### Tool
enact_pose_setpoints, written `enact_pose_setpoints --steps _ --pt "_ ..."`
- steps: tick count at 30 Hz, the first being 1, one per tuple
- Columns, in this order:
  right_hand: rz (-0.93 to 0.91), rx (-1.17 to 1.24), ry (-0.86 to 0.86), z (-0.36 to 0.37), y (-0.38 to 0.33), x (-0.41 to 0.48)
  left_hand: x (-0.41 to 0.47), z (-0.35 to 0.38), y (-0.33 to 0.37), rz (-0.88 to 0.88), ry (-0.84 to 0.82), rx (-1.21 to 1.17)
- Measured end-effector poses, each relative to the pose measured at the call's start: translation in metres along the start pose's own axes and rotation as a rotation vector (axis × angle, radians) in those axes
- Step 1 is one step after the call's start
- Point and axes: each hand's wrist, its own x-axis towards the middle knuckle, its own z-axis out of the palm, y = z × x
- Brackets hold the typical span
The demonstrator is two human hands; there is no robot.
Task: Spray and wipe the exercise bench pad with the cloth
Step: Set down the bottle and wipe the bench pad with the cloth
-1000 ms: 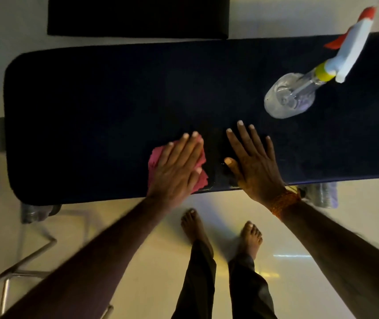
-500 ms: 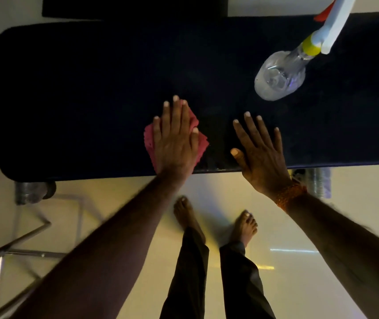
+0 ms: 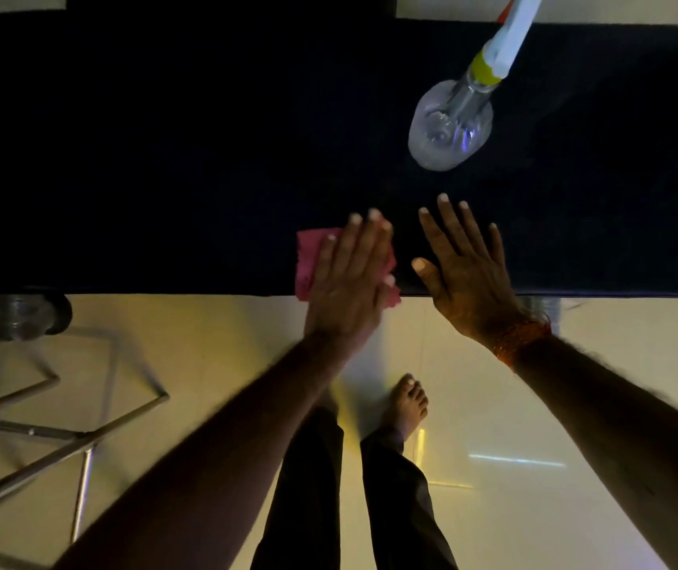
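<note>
Seen from above, a dark exercise bench pad [image 3: 164, 158] ran across the view. At the pad's near edge, the left hand [image 3: 349, 277] lay flat on a pink cloth [image 3: 308, 257], fingers straight and together, pressing rather than gripping it, probably to drag its whole face over the pad. One cloth corner hung past that edge. Just beside the cloth, the right hand [image 3: 465, 265] rested on the pad with fingers spread, holding nothing, seemingly as a brace. A clear spray bottle [image 3: 448, 129] stood on the pad beyond the right hand, likely parked to free both hands.
</note>
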Motion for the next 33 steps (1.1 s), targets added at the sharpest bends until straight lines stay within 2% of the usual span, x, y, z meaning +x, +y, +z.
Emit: enact_pose_setpoints --steps 1,3,6,8,11,14,16,20,21,24,26,27,30,31,33 --pt "0.003 0.006 0.002 -0.001 0.003 -0.001 -0.005 0.001 0.004 0.057 -0.024 0.027" --pt "0.001 0.011 0.012 -0.001 0.007 -0.003 0.009 0.000 -0.004 0.046 -0.016 0.054" --pt "-0.007 0.017 0.030 0.000 0.011 -0.005 0.050 -0.009 -0.016 -0.188 0.046 0.060" --pt "-0.004 0.023 0.041 0.001 0.011 -0.005 0.058 -0.008 -0.007 -0.275 0.066 0.061" --pt "0.031 0.060 0.046 0.000 0.008 -0.004 0.034 -0.003 0.022 -0.110 0.027 0.046" --pt "0.051 0.070 0.027 -0.002 0.006 -0.003 0.030 -0.004 0.015 0.036 -0.040 0.127" --pt "0.057 0.065 0.033 0.001 0.006 -0.001 0.056 -0.008 -0.001 0.040 -0.022 0.142" --pt "0.107 0.035 0.053 0.007 -0.001 0.001 0.092 -0.012 -0.018 -0.064 0.048 0.110" --pt "0.129 0.043 0.061 0.008 -0.004 0.001 0.087 -0.011 -0.016 -0.023 0.030 0.099" --pt "0.194 0.072 0.080 0.010 -0.018 0.003 0.062 -0.013 -0.021 0.267 -0.044 0.154" --pt "0.253 0.088 0.076 0.010 -0.026 0.006 0.079 -0.017 -0.044 0.341 -0.027 0.218" --pt "0.277 0.092 0.071 0.010 -0.027 0.007 0.095 -0.021 -0.056 0.281 0.002 0.228" --pt "0.314 0.094 0.055 0.012 -0.031 0.010 0.135 -0.037 -0.087 -0.094 0.020 0.153" --pt "0.324 0.094 0.056 0.012 -0.033 0.010 0.132 -0.036 -0.091 -0.114 0.028 0.137" --pt "0.353 0.103 0.059 0.013 -0.037 0.011 0.110 -0.032 -0.087 0.063 0.032 0.163"
